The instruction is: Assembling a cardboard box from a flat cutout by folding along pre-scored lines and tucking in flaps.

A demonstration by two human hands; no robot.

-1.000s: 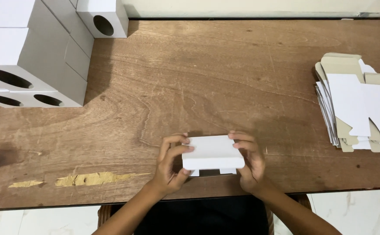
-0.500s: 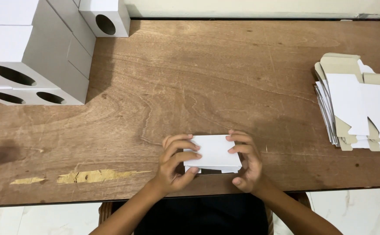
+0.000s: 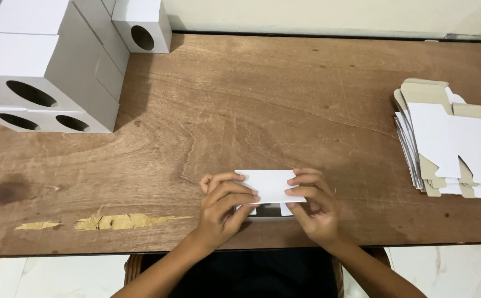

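White box (image 3: 269,187) sits at the 6 o'clock edge of the desk (image 3: 284,105), long side running left to right. Left hand (image 3: 224,205) and right hand (image 3: 313,203) each pinch one end. Flat cards (image 3: 450,140) lie at 3 o'clock.

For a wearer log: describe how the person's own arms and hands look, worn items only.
Both forearms are bare up to the bottom frame edge, with no sleeves in view. The left hand and the right hand are bare: no gloves, and no rings, watch or bands visible from this angle. Fingernails are short and unpainted.
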